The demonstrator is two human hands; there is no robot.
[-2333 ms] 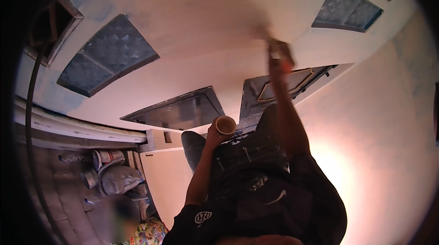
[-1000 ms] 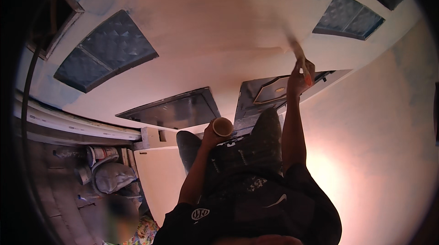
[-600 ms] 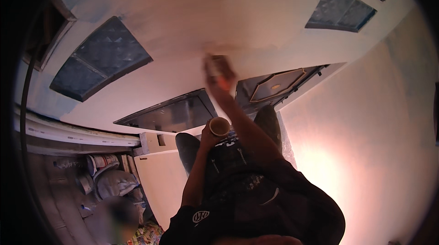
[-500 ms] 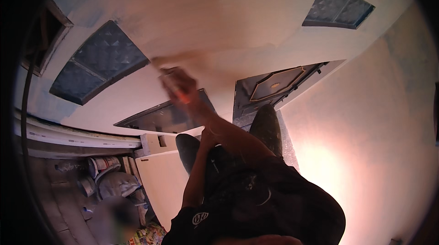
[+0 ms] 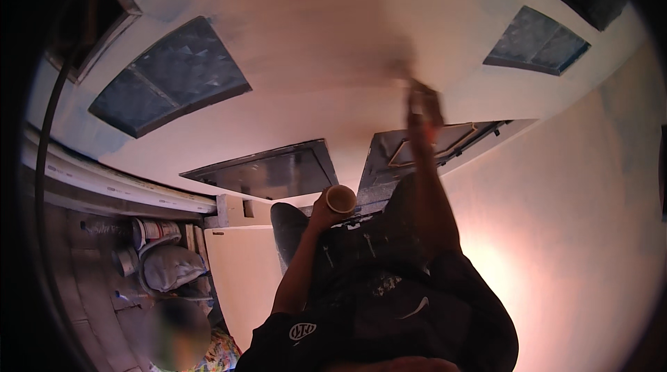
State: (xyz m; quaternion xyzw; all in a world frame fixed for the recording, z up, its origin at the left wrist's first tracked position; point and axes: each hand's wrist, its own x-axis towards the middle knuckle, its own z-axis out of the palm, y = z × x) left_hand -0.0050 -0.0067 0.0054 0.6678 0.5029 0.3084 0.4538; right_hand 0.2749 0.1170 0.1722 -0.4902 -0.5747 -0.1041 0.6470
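Observation:
My left hand (image 5: 324, 215) is closed around a small round cup (image 5: 341, 200), held low in front of my legs. Its round rim faces up, and the inside looks pale brown. My right hand (image 5: 425, 111) reaches up to the wall, fingers wrapped around what looks like a paintbrush (image 5: 401, 70) with some orange near its grip. Motion smears both the brush and the hand. The brush end meets the pale pinkish wall (image 5: 313, 45), or comes very near it; a darker smear or shadow lies about the tip.
Patterned glass windows (image 5: 170, 77) (image 5: 538, 38) sit in the wall on both sides. Below are a dark panel (image 5: 271, 172) and a dark door (image 5: 389, 156) with gold trim. At lower left, buckets (image 5: 153, 232) and a grey sack (image 5: 174, 268) lie near a blurred person (image 5: 177, 334). Bright light hits the right wall.
My right hand has swept the brush rightward across the wall, from beside the left window to above the door. The cup in my left hand has come into view from behind my right arm.

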